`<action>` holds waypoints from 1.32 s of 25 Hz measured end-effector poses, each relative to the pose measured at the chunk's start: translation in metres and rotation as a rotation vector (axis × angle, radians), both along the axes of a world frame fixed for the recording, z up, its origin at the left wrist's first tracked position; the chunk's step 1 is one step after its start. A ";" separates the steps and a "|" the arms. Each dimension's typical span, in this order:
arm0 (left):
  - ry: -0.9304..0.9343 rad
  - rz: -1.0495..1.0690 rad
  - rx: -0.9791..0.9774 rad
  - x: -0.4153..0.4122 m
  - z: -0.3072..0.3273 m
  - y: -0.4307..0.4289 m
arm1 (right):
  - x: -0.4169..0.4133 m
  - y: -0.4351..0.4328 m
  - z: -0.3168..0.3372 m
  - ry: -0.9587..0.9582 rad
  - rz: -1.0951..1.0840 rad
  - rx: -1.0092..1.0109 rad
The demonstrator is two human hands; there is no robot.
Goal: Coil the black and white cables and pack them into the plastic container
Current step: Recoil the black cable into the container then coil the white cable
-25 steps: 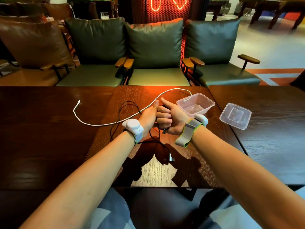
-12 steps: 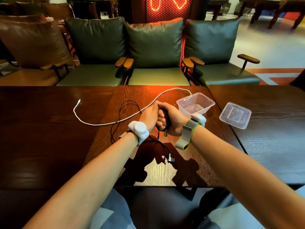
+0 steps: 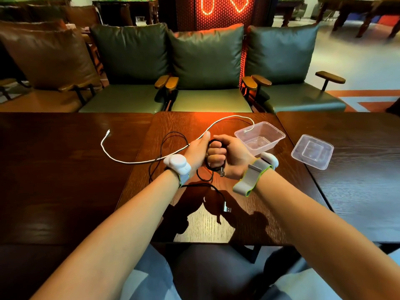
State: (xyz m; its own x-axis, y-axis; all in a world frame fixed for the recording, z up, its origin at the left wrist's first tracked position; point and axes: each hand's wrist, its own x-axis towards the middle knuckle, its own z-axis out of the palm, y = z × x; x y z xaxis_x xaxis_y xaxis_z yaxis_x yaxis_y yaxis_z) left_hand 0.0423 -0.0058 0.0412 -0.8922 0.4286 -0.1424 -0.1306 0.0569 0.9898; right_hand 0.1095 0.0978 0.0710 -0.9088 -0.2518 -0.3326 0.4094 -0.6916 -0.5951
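The right hand (image 3: 227, 156) is closed around a few loops of the black cable (image 3: 171, 137), the left hand (image 3: 198, 151) feeds it, and the light, limp rest lies on the counter (image 3: 65, 180) across the white cable (image 3: 134, 161), near the container (image 3: 279, 135).

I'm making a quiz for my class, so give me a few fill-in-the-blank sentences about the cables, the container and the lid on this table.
1. The right hand is wrapped in loops of the ____ cable.
2. One end of the white cable hangs into the plastic ____.
3. The lid lies on the table, to the ____ of the plastic container.
4. The black cable's metal plug rests on the ____.

Missing words: black; container; right; table
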 end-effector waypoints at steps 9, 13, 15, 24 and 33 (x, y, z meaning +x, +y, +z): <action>0.388 -0.514 -0.574 0.018 -0.010 -0.009 | -0.015 0.001 0.008 0.114 -0.685 0.194; 0.875 -0.565 -0.942 0.012 0.023 -0.005 | -0.011 0.001 -0.011 0.229 -0.470 1.392; 0.996 -0.477 -1.036 0.006 0.032 -0.012 | -0.010 0.007 -0.012 0.206 -0.251 1.496; 0.935 -0.100 -0.437 0.000 0.024 -0.025 | 0.006 0.017 -0.001 0.079 0.364 0.460; 0.500 -0.095 -0.212 0.001 -0.009 -0.010 | 0.003 0.010 -0.004 0.060 -0.054 0.145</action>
